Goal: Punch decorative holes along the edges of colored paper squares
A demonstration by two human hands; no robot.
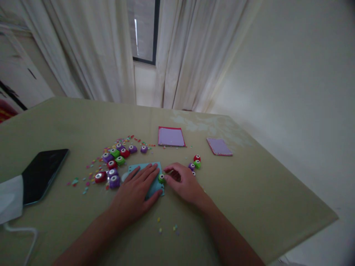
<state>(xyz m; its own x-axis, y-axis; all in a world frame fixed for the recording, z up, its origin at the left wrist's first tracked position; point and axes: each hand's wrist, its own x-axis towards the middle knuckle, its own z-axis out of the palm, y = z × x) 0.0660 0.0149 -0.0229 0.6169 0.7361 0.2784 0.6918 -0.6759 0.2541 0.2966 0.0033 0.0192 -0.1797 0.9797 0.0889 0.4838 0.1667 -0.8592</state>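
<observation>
My left hand (pixel 140 184) lies flat, fingers spread, on a light blue sheet of paper (pixel 154 189), pressing it to the table. A small green craft punch (pixel 161 178) with a white round top sits at the sheet's right edge. Curled around that punch's right side is my right hand (pixel 181 181), thumb and fingers at it. Small cut-outs show along the sheet's edge near my left thumb. Just beyond my right hand stand a red punch (pixel 196 158), another green punch (pixel 197 164) and a purple punch (pixel 191 166), with one more partly hidden.
Left of the sheet, several punches (pixel 112 164) cluster among scattered paper confetti (pixel 91 175). A tablet (pixel 46 173) and a white object with a cable (pixel 11 199) lie farther left. Two lilac paper stacks, one central (pixel 171 136) and one right (pixel 219 146), rest toward the back.
</observation>
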